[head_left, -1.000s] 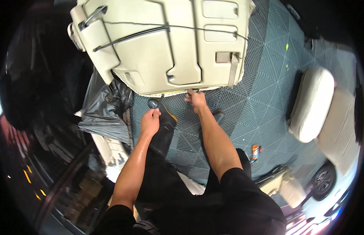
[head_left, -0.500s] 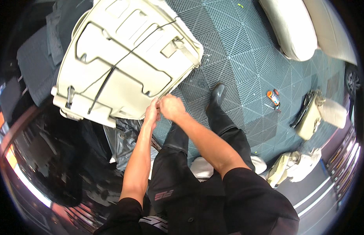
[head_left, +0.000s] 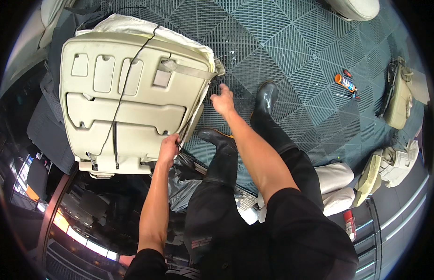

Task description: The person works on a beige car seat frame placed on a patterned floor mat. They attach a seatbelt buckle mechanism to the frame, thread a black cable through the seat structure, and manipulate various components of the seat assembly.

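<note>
Your left hand is on the seat panel (can't tell if pinching), right hand splayed near the strap; labelled bottle off right.

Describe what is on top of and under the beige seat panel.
A thin black cord, a black strip and a beige strap lie on the beige seat panel; the left hand hides part of its edge. What is underneath is covered.
</note>
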Demonstrator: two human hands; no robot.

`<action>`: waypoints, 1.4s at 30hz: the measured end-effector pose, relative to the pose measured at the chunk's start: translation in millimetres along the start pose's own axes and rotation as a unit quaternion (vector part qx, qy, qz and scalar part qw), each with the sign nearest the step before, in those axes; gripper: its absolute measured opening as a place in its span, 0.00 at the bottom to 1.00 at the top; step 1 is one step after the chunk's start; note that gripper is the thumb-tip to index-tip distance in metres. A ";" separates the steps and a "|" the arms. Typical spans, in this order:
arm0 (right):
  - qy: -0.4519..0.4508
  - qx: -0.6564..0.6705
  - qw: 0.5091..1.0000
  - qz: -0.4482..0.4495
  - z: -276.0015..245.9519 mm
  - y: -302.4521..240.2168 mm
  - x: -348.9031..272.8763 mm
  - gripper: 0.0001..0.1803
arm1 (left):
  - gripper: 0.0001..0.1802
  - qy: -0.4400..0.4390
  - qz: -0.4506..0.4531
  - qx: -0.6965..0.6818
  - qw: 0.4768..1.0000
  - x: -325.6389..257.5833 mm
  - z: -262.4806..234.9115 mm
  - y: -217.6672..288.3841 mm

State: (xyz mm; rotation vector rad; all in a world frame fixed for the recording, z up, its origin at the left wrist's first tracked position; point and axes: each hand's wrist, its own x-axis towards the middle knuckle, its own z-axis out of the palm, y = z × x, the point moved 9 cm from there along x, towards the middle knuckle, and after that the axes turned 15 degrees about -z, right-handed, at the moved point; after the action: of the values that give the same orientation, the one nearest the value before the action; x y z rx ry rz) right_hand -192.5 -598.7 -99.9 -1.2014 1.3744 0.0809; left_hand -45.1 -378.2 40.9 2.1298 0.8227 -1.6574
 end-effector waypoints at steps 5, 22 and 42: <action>-0.145 -0.112 0.981 -0.069 6.6 -37.0 36.0 0.31 | 0.17 0.002 0.021 0.032 0.999 -6.1 15.7 6.9; -0.018 -0.030 0.982 -0.183 -46.2 -121.1 6.0 0.21 | 0.18 0.070 -0.004 0.059 0.996 0.8 0.9 26.3; -0.335 -0.415 0.820 -0.209 -129.2 -130.8 5.4 0.21 | 0.28 0.155 0.125 0.215 0.956 20.4 -14.9 23.3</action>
State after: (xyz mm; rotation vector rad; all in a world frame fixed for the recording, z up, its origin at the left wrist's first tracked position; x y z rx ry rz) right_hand -193.5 -749.0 6.2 -1.9244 0.3890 0.7817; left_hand -16.1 -383.0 23.3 2.7069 0.2559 -1.4919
